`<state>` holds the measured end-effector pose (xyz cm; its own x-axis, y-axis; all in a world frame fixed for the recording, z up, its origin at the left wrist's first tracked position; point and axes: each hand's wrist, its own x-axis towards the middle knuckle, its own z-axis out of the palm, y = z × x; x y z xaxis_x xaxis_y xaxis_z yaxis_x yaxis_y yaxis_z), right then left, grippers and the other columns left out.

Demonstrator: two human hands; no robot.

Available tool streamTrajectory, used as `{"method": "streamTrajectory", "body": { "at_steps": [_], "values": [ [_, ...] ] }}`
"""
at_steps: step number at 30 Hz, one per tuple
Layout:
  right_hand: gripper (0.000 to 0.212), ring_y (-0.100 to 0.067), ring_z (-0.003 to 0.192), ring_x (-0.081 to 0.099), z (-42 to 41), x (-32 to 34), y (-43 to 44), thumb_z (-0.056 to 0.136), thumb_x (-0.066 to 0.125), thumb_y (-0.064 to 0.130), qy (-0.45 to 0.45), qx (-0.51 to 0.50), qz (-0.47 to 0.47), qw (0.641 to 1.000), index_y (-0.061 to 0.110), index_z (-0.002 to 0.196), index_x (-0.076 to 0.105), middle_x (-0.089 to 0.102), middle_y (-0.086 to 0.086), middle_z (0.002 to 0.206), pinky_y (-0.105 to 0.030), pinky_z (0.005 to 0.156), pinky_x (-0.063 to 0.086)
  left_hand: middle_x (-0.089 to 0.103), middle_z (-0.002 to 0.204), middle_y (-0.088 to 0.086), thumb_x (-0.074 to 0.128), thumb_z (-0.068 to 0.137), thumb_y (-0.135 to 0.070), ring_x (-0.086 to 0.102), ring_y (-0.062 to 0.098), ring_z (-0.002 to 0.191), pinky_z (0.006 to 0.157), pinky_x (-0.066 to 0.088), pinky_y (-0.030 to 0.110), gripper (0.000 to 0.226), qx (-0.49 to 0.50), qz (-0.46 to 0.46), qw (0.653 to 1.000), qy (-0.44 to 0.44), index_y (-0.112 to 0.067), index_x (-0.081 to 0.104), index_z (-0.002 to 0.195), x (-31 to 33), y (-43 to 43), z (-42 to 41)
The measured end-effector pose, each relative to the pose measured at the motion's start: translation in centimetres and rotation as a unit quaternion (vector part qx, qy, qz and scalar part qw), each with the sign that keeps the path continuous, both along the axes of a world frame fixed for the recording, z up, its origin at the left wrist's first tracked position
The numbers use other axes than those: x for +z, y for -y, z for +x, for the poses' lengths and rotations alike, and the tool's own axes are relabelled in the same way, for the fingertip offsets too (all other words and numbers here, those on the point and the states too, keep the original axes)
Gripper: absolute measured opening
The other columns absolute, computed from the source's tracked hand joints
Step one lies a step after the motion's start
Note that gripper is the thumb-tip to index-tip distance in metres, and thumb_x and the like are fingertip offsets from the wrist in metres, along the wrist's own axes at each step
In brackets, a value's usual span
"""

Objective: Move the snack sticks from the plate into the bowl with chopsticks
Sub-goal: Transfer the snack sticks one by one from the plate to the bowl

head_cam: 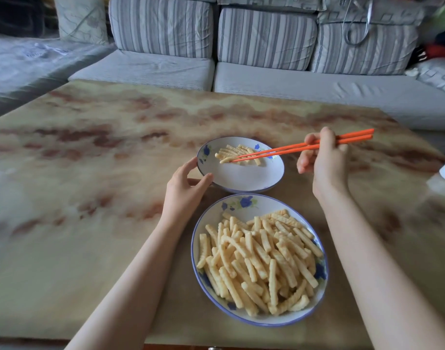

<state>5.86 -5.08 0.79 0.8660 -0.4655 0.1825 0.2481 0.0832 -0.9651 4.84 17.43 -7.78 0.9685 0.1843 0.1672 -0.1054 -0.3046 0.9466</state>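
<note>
Right hand (325, 157) pinching chopsticks (302, 147), left hand (186, 188) cupping bowl (241, 184)

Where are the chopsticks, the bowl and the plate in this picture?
chopsticks (292, 151), head view, on the lower orange shaft, mid-length.
bowl (246, 176), head view, on its bare white inside.
plate (244, 201), head view, on the blue flower on its far rim.

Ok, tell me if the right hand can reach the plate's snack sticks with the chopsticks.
Likely yes: right hand holds the chopsticks over the bowl, the plate sits just nearer, nothing between.
</note>
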Motion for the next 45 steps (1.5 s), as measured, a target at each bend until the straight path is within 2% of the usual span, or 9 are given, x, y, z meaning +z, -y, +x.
{"method": "streamTrajectory", "body": {
  "at_steps": [6, 8, 14, 18, 27, 32, 36, 41, 45],
  "values": [
    [0.041, -0.016, 0.026, 0.039, 0.7, -0.7, -1.0, 0.1, 0.035, 0.022, -0.024, 0.019, -0.049, 0.998, 0.01, 0.065, 0.054, 0.045, 0.0, 0.032, -0.016, 0.034, 0.027, 0.068, 0.122, 0.001, 0.067, 0.089, -0.027, 0.071, 0.004, 0.082, 0.079, 0.054, 0.017, 0.048, 0.002, 0.009, 1.0, 0.006, -0.027, 0.056, 0.136, 0.0, 0.0, 0.0],
    [0.042, -0.015, 0.026, 0.038, 0.4, -0.7, -1.0, 0.1, 0.036, 0.023, -0.022, 0.023, -0.057, 0.998, 0.01, 0.065, 0.055, 0.044, 0.0, 0.032, -0.016, 0.035, 0.028, 0.067, 0.124, -0.002, 0.067, 0.089, -0.026, 0.071, 0.003, 0.084, 0.077, 0.051, 0.011, 0.047, 0.003, 0.012, 1.0, 0.009, -0.027, 0.057, 0.135, 0.1, 0.0, 0.0],
    [0.043, -0.018, 0.027, 0.035, -1.7, 0.6, 1.1, 0.101, 0.037, 0.027, 0.011, 0.032, -0.06, 0.998, 0.014, 0.064, 0.056, 0.043, 0.0, 0.034, -0.018, 0.037, 0.026, 0.064, 0.128, -0.007, 0.068, 0.089, -0.025, 0.07, 0.002, 0.086, 0.08, 0.054, 0.018, 0.048, -0.001, 0.001, 1.0, 0.011, -0.026, 0.057, 0.135, 0.2, 0.0, -0.2],
    [0.045, -0.017, 0.027, 0.031, -4.6, 1.9, 2.4, 0.102, 0.037, 0.025, 0.032, 0.097, -0.06, 0.993, 0.013, 0.061, 0.054, 0.04, -0.002, 0.036, -0.024, 0.037, 0.018, 0.064, 0.129, -0.007, 0.067, 0.089, -0.026, 0.07, 0.002, 0.088, 0.084, 0.054, 0.022, 0.048, -0.002, 0.003, 1.0, 0.012, -0.026, 0.057, 0.136, 0.3, 0.0, -0.2],
    [0.047, -0.018, 0.026, 0.027, -8.4, 2.0, 3.4, 0.103, 0.034, 0.026, -0.023, 0.159, -0.141, 0.977, 0.008, 0.064, 0.053, 0.034, -0.006, 0.032, -0.021, 0.035, 0.019, 0.063, 0.131, -0.008, 0.067, 0.09, -0.024, 0.07, 0.001, 0.086, 0.075, 0.051, 0.01, 0.048, -0.001, 0.005, 1.0, 0.019, -0.024, 0.056, 0.136, 0.3, 0.0, -0.2],
    [0.048, -0.019, 0.027, 0.03, -8.4, 1.3, 3.0, 0.103, 0.035, 0.028, -0.041, 0.162, -0.136, 0.977, 0.01, 0.063, 0.054, 0.036, -0.008, 0.034, -0.02, 0.034, 0.022, 0.066, 0.126, -0.002, 0.067, 0.09, -0.025, 0.071, 0.004, 0.083, 0.068, 0.05, 0.007, 0.048, 0.0, 0.01, 1.0, 0.013, -0.024, 0.056, 0.137, 0.2, 0.0, -0.1],
    [0.053, -0.018, 0.028, 0.032, -8.2, 1.0, 2.8, 0.103, 0.037, 0.025, -0.023, 0.129, -0.102, 0.986, 0.017, 0.054, 0.057, 0.038, -0.013, 0.045, -0.021, 0.035, 0.022, 0.066, 0.127, -0.002, 0.067, 0.09, -0.025, 0.071, 0.005, 0.084, 0.073, 0.052, 0.01, 0.048, 0.001, 0.009, 1.0, 0.012, -0.025, 0.056, 0.137, 0.3, 0.0, -0.1],
    [0.044, -0.018, 0.026, 0.03, -7.9, 1.7, 3.2, 0.102, 0.035, 0.022, 0.007, 0.084, -0.065, 0.994, 0.009, 0.062, 0.049, 0.037, -0.004, 0.036, -0.025, 0.037, 0.019, 0.068, 0.123, 0.002, 0.067, 0.09, -0.026, 0.07, 0.004, 0.083, 0.071, 0.049, 0.006, 0.048, 0.002, 0.013, 1.0, 0.006, -0.027, 0.055, 0.137, 0.2, 0.0, -0.1],
    [0.051, -0.014, 0.027, 0.034, -7.1, 2.1, 2.8, 0.102, 0.036, 0.018, 0.05, 0.053, -0.012, 0.997, 0.018, 0.054, 0.055, 0.048, 0.001, 0.045, -0.028, 0.039, 0.018, 0.066, 0.127, -0.002, 0.067, 0.09, -0.025, 0.07, 0.003, 0.084, 0.071, 0.049, 0.006, 0.047, 0.003, 0.012, 1.0, 0.01, -0.024, 0.056, 0.136, 0.3, 0.1, -0.2]
  ]
}}
